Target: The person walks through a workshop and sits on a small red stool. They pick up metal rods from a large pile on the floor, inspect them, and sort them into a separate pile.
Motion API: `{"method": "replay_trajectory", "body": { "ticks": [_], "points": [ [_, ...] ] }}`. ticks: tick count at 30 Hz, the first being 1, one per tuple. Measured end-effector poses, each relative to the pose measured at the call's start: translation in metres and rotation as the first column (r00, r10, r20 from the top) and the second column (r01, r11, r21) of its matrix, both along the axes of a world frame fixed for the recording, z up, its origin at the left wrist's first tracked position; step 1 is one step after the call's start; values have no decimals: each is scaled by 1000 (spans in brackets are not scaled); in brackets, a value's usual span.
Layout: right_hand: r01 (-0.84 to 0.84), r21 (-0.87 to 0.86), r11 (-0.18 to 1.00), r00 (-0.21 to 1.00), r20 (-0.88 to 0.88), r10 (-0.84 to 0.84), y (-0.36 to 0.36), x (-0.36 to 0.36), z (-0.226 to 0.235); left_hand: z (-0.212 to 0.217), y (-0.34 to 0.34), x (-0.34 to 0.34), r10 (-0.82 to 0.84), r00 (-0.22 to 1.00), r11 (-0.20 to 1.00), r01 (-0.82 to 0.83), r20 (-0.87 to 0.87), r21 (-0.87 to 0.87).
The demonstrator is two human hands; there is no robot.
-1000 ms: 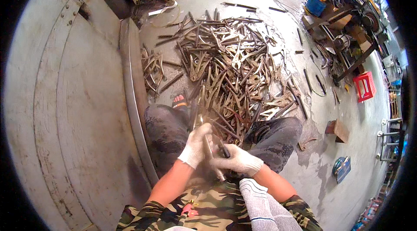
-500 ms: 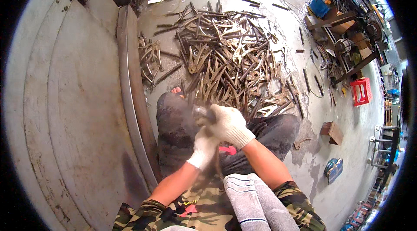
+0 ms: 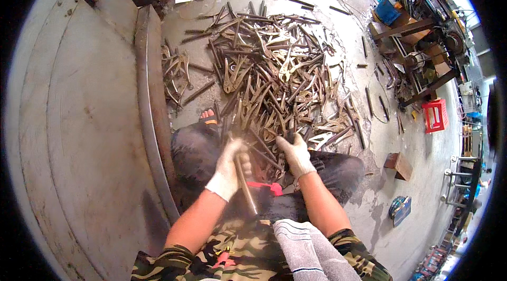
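Note:
My left hand (image 3: 232, 157), in a pale knit glove and slightly blurred, is closed round a light-coloured rod (image 3: 246, 191) that slants down toward my lap. Any head on the rod's upper end is lost in blur. To its right, my right hand (image 3: 297, 155), also gloved, has its fingers curled at the near edge of a heap of metal pliers parts (image 3: 285, 69). A dark piece (image 3: 290, 136) shows at its thumb; its full shape is hidden. Between my knees lies a red object (image 3: 274, 189), partly covered.
A large metal panel (image 3: 90, 106) with a steel edge rises close on my left. Dark bars lie scattered around the heap. To the right are a red plastic crate (image 3: 435, 115), a brown block (image 3: 398, 166), a blue-dark item (image 3: 400, 211) and a cluttered metal rack (image 3: 417, 64).
My hands were together over my lap and have moved apart. The right one has gone right to the heap's near edge; the left now shows the rod below it.

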State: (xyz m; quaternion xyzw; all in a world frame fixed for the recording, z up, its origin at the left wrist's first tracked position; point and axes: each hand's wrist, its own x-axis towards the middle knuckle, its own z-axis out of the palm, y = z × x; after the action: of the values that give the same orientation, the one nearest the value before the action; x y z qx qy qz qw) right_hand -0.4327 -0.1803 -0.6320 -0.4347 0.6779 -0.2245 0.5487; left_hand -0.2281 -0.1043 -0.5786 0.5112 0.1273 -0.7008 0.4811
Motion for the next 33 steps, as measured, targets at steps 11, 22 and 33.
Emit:
{"method": "replay_trajectory", "body": {
  "ticks": [11, 22, 33],
  "points": [
    [28, -47, 999, 990, -138, -34, -202, -1, -131, 23, -185, 96, -34, 953, 964, 111, 301, -242],
    [-285, 2, 958, 559, -812, 168, -95, 39, -162, 29, -204, 96, -88, 960, 965, 148, 264, -215],
    [-118, -150, 982, 779, -627, -2, -76, -16, -154, 34, -188, 92, -188, 933, 909, 284, 307, -305]
  ]
}}
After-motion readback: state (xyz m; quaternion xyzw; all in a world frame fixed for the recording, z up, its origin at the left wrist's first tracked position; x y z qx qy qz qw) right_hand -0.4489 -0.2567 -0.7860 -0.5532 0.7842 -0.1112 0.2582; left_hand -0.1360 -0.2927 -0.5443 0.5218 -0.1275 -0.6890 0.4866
